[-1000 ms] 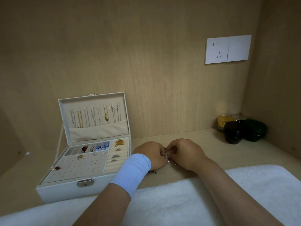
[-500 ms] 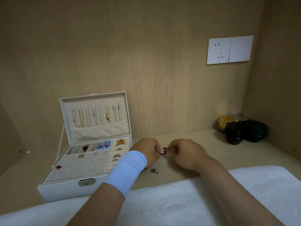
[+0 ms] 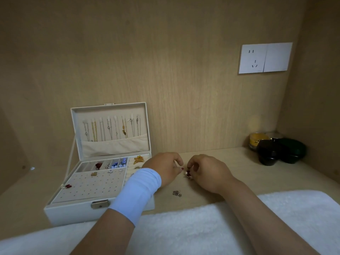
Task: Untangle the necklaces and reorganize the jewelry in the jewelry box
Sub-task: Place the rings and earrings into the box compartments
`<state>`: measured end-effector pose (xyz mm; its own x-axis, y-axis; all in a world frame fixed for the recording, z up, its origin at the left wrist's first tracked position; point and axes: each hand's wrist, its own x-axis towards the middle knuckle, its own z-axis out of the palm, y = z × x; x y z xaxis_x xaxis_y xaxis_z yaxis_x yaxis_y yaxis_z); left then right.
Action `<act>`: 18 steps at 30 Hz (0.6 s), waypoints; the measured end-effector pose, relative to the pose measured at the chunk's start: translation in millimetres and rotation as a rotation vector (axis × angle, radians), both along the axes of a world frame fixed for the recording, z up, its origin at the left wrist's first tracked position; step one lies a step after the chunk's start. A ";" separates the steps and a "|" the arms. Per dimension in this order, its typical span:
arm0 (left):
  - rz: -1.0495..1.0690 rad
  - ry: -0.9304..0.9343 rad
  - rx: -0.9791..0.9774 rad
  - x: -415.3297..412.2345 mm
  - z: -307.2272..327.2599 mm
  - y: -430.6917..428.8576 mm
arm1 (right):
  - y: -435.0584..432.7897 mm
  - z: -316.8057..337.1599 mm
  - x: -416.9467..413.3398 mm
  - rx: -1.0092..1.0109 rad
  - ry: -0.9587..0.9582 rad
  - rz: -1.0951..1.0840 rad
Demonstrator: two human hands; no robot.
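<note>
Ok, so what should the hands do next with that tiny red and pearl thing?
Probably draw the two hands gently apart. The left hand pinches a red bit, the right hand pinches the pearl piece, and they sit very close, maybe joined.

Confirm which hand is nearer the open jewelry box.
Left. The left hand is just beside the right side of the jewelry box. The right hand is farther right over the table, beyond the left hand, pinching a red-and-pearl piece.
</note>
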<state>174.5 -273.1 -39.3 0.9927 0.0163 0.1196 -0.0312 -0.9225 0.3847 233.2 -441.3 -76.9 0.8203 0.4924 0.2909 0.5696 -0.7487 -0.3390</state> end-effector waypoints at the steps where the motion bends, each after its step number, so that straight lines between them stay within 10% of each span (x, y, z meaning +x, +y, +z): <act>1: 0.004 0.003 -0.005 -0.9 -0.7 0.2 | 0.9 -0.6 1.4 -0.004 -0.013 0.002; 18: 0.019 -0.016 -0.023 -11.7 -0.2 5.6 | 12.6 3.7 2.0 -0.133 -0.007 -0.001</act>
<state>162.8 -267.6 -39.5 0.9902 0.0382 0.1345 -0.0199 -0.9137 0.4058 235.2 -428.7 -73.2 0.8192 0.5258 0.2288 0.5705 -0.7877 -0.2324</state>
